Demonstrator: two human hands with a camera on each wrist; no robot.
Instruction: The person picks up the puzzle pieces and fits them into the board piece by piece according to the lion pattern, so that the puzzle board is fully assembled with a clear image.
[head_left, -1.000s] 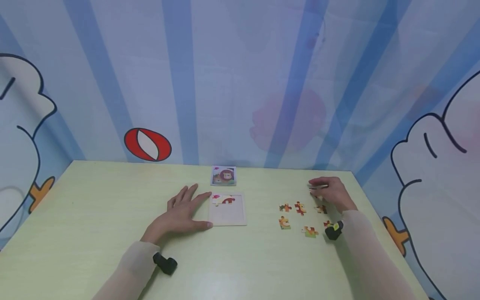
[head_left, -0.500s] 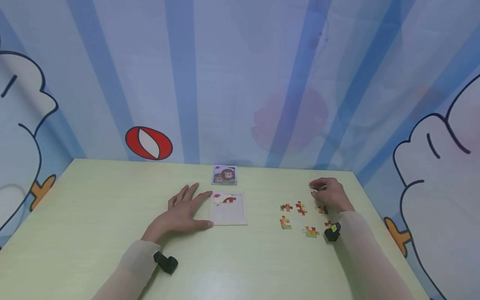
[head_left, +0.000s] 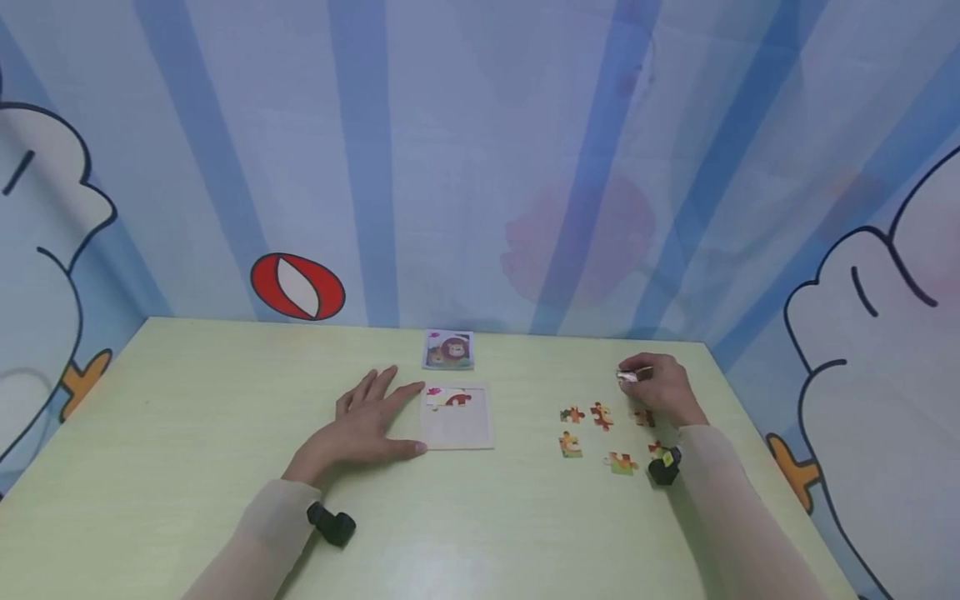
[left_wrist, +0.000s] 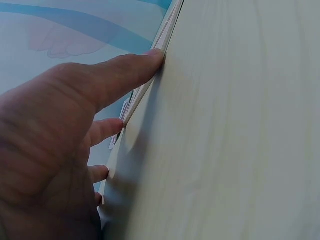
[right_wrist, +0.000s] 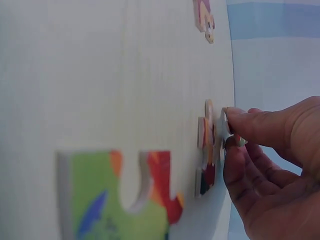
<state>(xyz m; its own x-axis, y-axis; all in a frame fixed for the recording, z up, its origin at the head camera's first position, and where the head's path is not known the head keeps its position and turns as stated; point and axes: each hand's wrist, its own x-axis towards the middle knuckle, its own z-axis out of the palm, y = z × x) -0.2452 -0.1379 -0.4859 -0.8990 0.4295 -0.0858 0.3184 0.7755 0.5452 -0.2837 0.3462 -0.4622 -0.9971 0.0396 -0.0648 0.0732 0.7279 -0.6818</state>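
With thumb and index fingertip, my left hand (head_left: 358, 431) touches the left edge of a square white puzzle tray (head_left: 457, 431). Its other fingers lie straight and spread on the table. A few joined pieces (head_left: 448, 398) fill part of the tray's top row. Over on the right, my right hand (head_left: 663, 390) pinches a small jigsaw piece (head_left: 627, 377) between thumb and fingers. In the right wrist view the pinched piece (right_wrist: 224, 125) is seen edge-on, partly hidden by the fingertips. Several loose jigsaw pieces (head_left: 602, 416) lie between the tray and my right forearm.
Behind the tray lies a picture card (head_left: 448, 350) with a lion on it. A green and red jigsaw piece (right_wrist: 120, 192) is close to the right wrist camera. The pale wooden table (head_left: 195, 400) ends at a blue striped curtain (head_left: 465, 167).
The piece in my right hand has turned, so more of its face shows now. My right hand has barely shifted; my left hand and the tray have stayed put.
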